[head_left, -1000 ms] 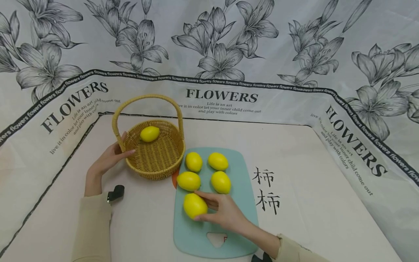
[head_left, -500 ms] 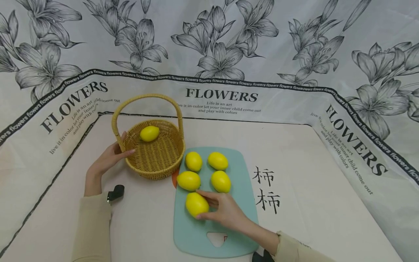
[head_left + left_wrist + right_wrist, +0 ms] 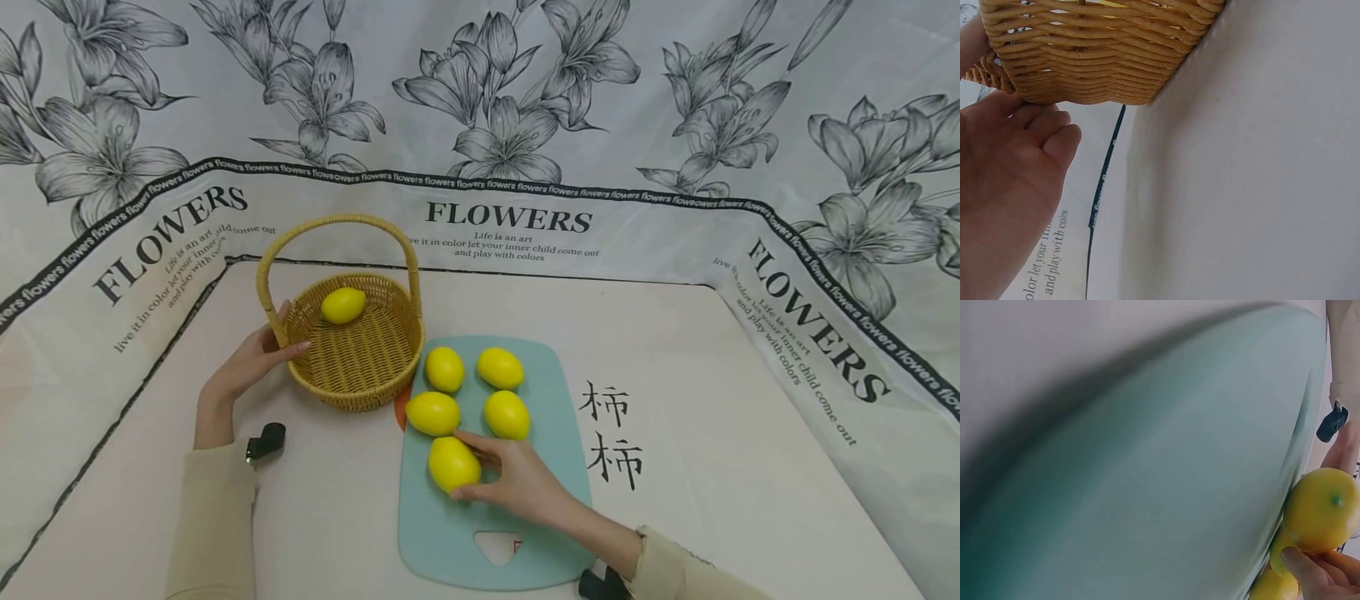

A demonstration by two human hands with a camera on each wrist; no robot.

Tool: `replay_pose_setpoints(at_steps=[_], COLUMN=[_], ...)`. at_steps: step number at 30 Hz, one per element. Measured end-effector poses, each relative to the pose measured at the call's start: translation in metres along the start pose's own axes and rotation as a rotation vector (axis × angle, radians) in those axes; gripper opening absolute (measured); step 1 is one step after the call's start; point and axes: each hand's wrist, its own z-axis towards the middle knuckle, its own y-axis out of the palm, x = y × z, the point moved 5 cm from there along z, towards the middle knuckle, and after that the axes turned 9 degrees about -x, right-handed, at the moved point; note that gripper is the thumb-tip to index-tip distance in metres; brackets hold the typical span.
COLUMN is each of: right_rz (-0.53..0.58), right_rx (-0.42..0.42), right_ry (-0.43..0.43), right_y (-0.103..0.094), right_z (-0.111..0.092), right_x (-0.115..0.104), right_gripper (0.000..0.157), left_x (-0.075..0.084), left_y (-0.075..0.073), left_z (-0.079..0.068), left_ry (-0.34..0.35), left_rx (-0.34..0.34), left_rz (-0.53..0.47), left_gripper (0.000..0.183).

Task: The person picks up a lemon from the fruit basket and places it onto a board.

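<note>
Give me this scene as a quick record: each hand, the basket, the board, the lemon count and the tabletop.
Left hand: grips the left side of the wicker basket, thumb over the rim
Right hand: pinches the held lemon over the cutting board; contact with the board unclear
Basket contents: one lemon
Cutting board: pale teal, four unheld lemons on it
Lemons visible: six
Tabletop: white cloth, black printed characters right of the board
</note>
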Motion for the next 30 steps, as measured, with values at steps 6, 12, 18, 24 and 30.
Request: replay_pose_setpoints(at_steps=[6, 12, 18, 24, 30], right_rz=[-0.047, -0.067, -0.043, -0.04, -0.023], right_rx=[-0.006, -0.009, -0.008, 0.006, 0.019], right_ry=[0.006, 0.006, -0.041, -0.069, -0.057], right_y=[-0.0007, -0.0007, 0.0005, 0.0005, -0.0002], right_z=[-0.0016, -0.0024, -0.0036, -0.0039, -0.0037], right_x=[-0.002, -0.0022, -0.0036, -0.0034, -0.0005], right_gripper=[0.077, 0.079, 0.062, 0.05, 0.048], left_x=[0.0004, -0.0002, -0.0023, -0.0014, -0.0011], left_y=[0.0005, 0.0005, 0.0009, 0.0008, 0.0015], left_z=[0.0, 0.0002, 0.001, 0.0006, 0.0008], left_ry=[-0.006, -0.01, -0.02, -0.027, -0.033], left_rx=[0.0, 0.001, 0.0, 0.004, 0.004], left_rz=[0.0, 0.002, 0.008, 0.009, 0.017], left_gripper=[0.088, 0.088, 0.088, 0.088, 0.089])
